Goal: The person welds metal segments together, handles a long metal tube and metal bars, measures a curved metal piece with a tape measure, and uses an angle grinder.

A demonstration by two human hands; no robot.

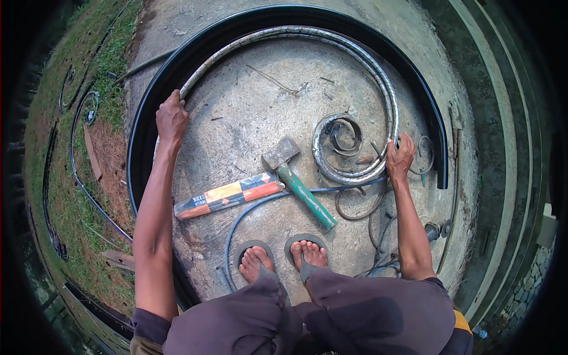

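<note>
A long silvery metal bar [284, 32], bent into a scroll, lies over the concrete in front of me. Its inner end curls tightly at the right, and its outer arc sweeps round the far side to the left. My left hand [171, 118] is closed round that arc at the left. At the right, my right hand [400, 157] grips the scroll's outer edge with bent fingers, beside the tight curl. Between my hands lies a hammer with a blocky metal head [280, 155] and a green handle [306, 196]. Its head end rests near a long orange-and-blue packet [229, 196].
A wide black curved band [290, 13] arches round the scroll. A blue hose [248, 210] and thin cables [373, 236] run by my sandalled feet [257, 263]. Grass [112, 189] with more bent strips borders the left; a concrete step edge [503, 148] runs along the right.
</note>
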